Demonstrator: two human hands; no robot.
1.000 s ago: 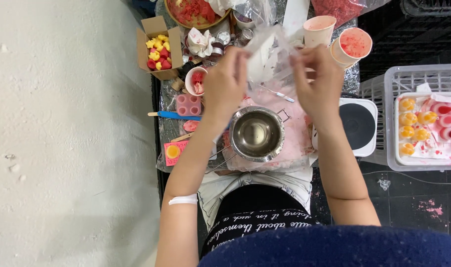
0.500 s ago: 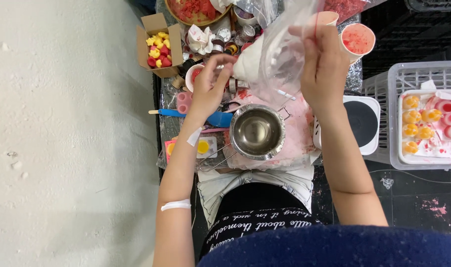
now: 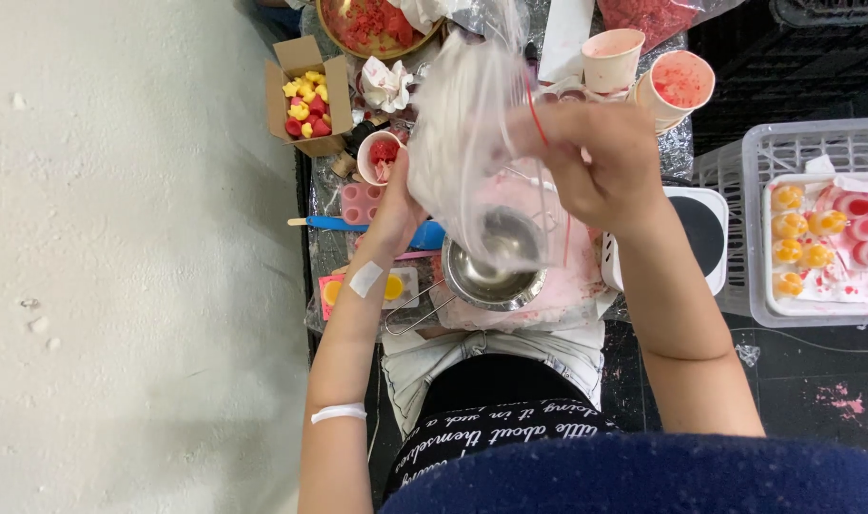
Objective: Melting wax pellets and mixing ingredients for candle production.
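A clear plastic bag (image 3: 472, 143) with pale contents hangs tilted over a small steel pot (image 3: 491, 271). My right hand (image 3: 596, 162) grips the bag's upper edge, where a red seal strip shows. My left hand (image 3: 396, 205) holds the bag's lower left side from beneath. The bag's lower end overlaps the pot's rim, and the pot's inside looks nearly bare. The pot stands on a pink-stained cloth at the middle of a small, crowded table.
A cardboard box (image 3: 305, 100) of red and yellow pieces, a pink mould (image 3: 361, 202), a blue spatula (image 3: 344, 225) and paper cups (image 3: 677, 81) lie around. A white scale (image 3: 705, 238) and a grey crate (image 3: 815, 224) of moulded pieces stand right.
The bag has been lowered and tilted over the pot. My left hand dropped away from the bag's top, then returned under its lower side. My right hand moved down with it.
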